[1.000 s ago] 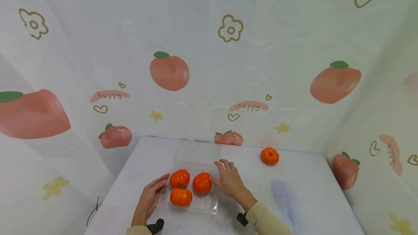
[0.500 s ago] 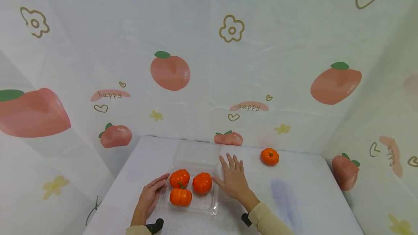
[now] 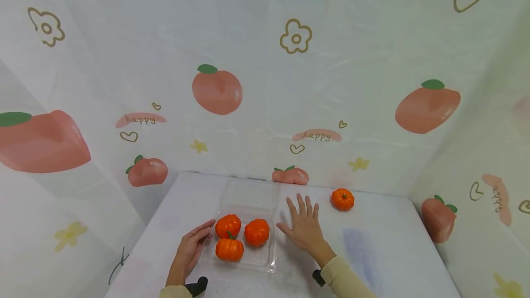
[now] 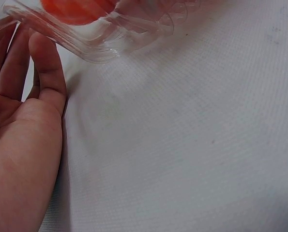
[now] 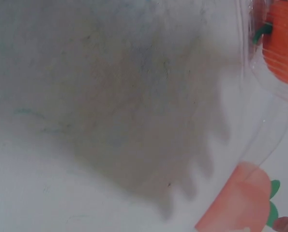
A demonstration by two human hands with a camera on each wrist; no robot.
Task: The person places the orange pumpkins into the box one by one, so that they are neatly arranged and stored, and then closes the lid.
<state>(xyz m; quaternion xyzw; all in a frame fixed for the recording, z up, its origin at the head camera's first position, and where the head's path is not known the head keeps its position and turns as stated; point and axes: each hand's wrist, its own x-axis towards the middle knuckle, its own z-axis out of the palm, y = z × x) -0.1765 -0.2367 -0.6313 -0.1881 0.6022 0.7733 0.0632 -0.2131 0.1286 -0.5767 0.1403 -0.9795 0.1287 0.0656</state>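
In the head view my left hand [image 3: 189, 249] lies along the left side of a clear plastic clamshell box [image 3: 258, 261], its fingers fairly straight. Seen from the left wrist, the fingertips [image 4: 43, 48] touch the box's rim [image 4: 93, 50]. Three small orange pumpkins sit in the base: one at back left [image 3: 227, 226], one at front left [image 3: 229, 249] and one at right [image 3: 256, 232]. To the right of the box hovers my right hand [image 3: 305, 228], its fingers spread and holding nothing; its shadow falls on the cloth in the right wrist view.
The box's lid [image 3: 250, 195] lies folded back towards the rear. Another orange pumpkin [image 3: 342, 199] rests at the back right of the white table [image 3: 393, 243]. Behind stands a white curtain [image 3: 265, 95] printed with peaches, hearts and flowers.
My right hand has drawn away from the right pumpkin and the box, moving right, and its fingers have spread wide. The left hand, box and pumpkins have stayed in place.
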